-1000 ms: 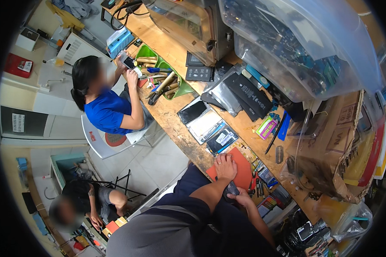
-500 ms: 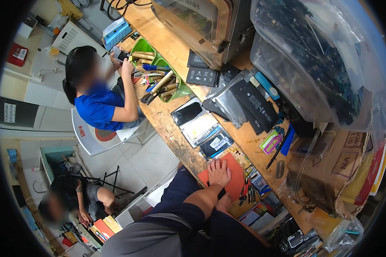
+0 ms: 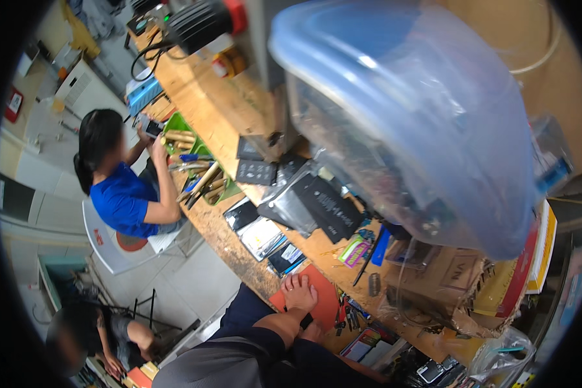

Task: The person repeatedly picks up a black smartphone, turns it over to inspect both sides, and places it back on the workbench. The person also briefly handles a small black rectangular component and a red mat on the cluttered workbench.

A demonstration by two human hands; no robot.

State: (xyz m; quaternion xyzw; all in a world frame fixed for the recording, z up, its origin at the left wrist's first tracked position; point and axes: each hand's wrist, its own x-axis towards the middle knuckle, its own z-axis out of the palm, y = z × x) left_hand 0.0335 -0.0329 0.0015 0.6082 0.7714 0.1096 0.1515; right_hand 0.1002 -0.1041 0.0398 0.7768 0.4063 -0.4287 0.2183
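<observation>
My left hand [image 3: 299, 294] rests flat on an orange mat [image 3: 322, 291] at the bench edge, its fingers apart and nothing in them. A black band circles that wrist. Tucked beside the wrist is my right hand [image 3: 313, 332], whose fingers are hidden. Just beyond my left hand lies a dark phone with a white label [image 3: 286, 258]. Past it are a phone with a bright silvery face [image 3: 262, 237] and a black phone [image 3: 242, 215]. Small hand tools [image 3: 349, 317] lie right of the mat.
Flat black batteries [image 3: 330, 210] lie mid-bench. A large clear tub with a bluish rim [image 3: 401, 84] looms at the right, above a cardboard box [image 3: 436, 275]. A green tray [image 3: 223, 194] holds wooden-handled tools. A co-worker in blue [image 3: 126, 200] sits left; another person sits lower left.
My view has swung, so the bench items appear lower and further left, and the tub fills more of the upper right. Both hands keep their place at the mat.
</observation>
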